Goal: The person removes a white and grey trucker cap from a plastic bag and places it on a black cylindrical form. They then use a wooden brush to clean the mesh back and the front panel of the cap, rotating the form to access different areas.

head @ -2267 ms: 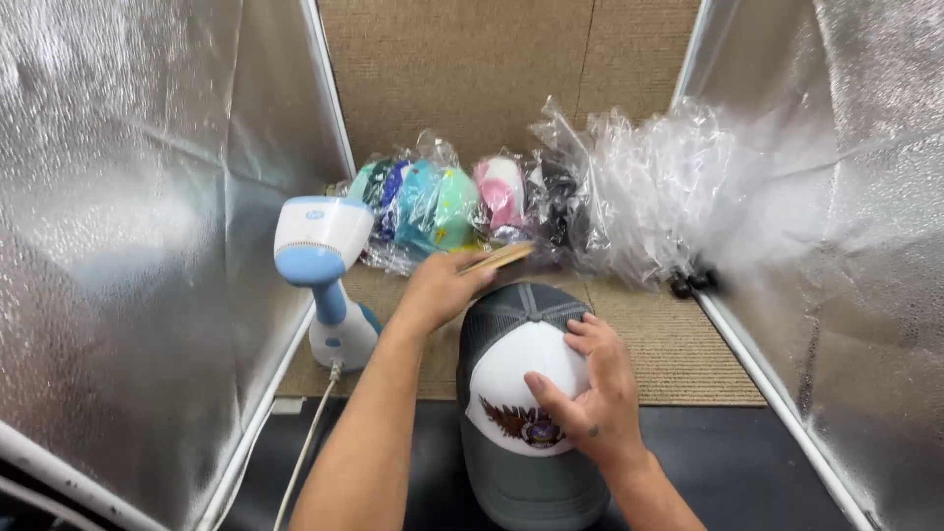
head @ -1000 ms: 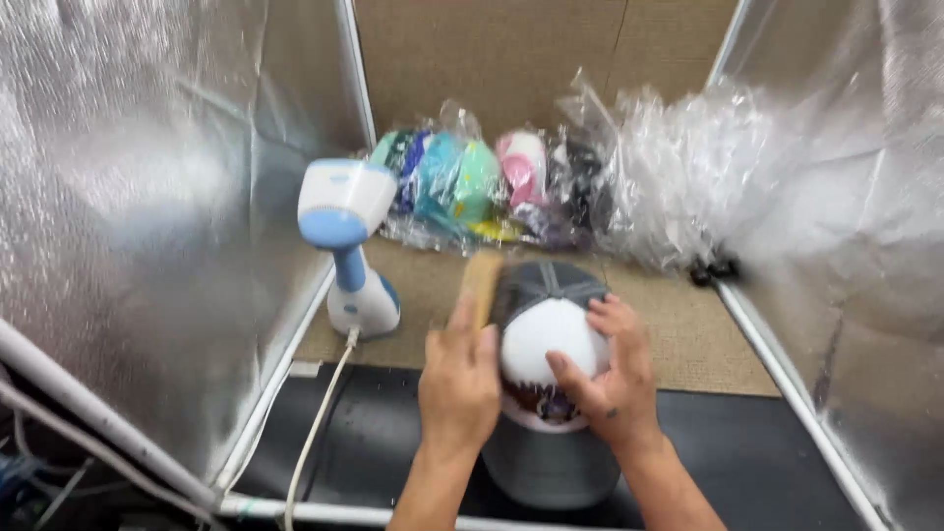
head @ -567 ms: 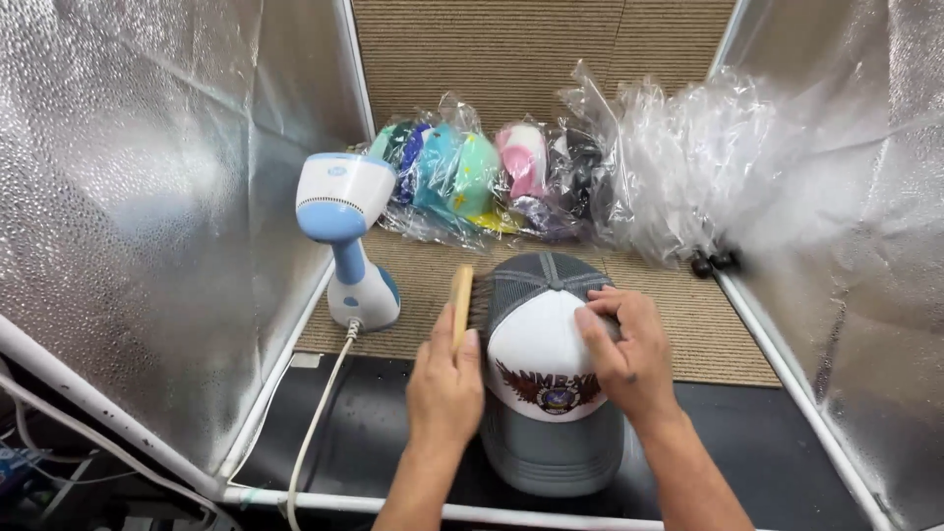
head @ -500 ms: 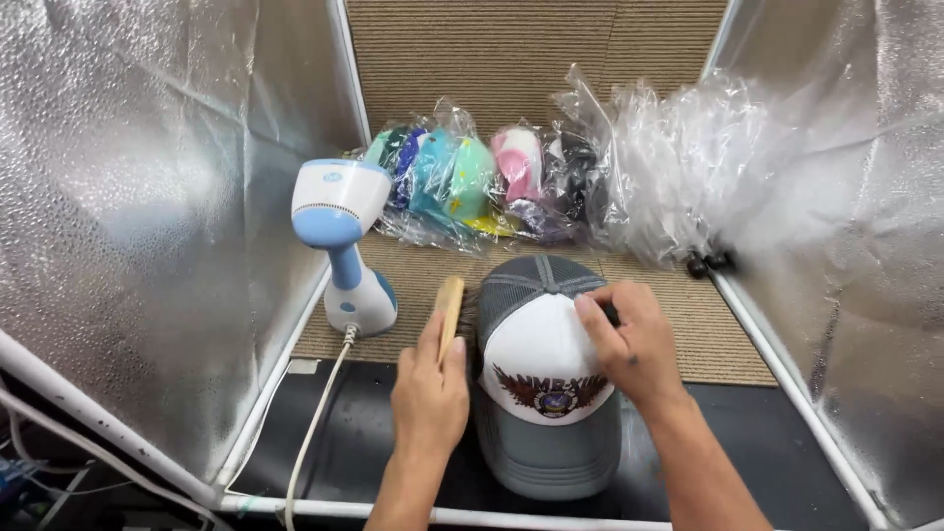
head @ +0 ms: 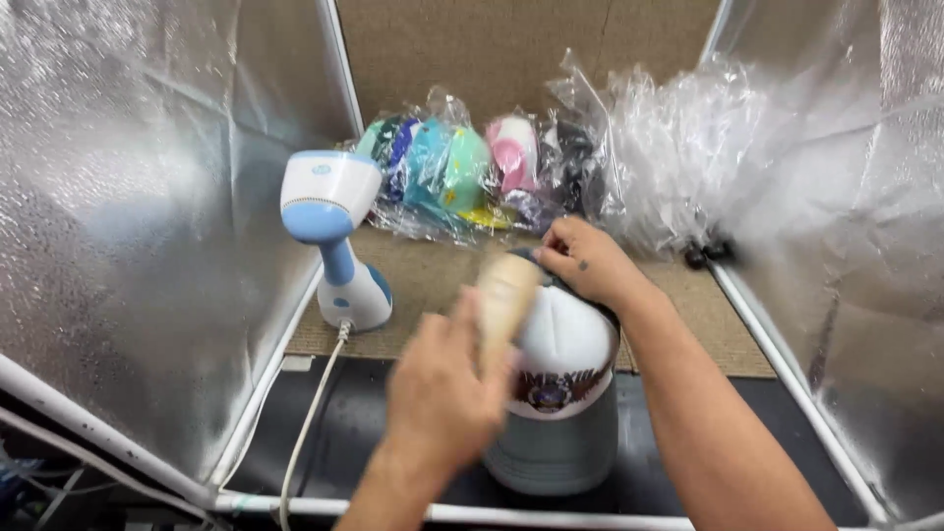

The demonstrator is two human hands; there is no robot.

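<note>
Left hand (head: 438, 393) closed around a pale wooden-handled brush (head: 504, 300), blurred, raised against the white front panel of the cap (head: 560, 393). Right hand (head: 590, 261) cupped over the crown, fingers curled onto the back of it, likely bracing it against the stroke. Cap resting brim-down on the black mat (head: 374, 423) (grey brim nearest the camera). Off to the left, upright on the brown carpet (head: 433, 280), a blue and white handheld steamer (head: 334, 236), its cord (head: 310, 423) trailing forward. Behind, bagged caps (head: 462, 172) in several colours, crumpled clear plastic (head: 708, 147), silver foil walls (head: 128, 216).
</note>
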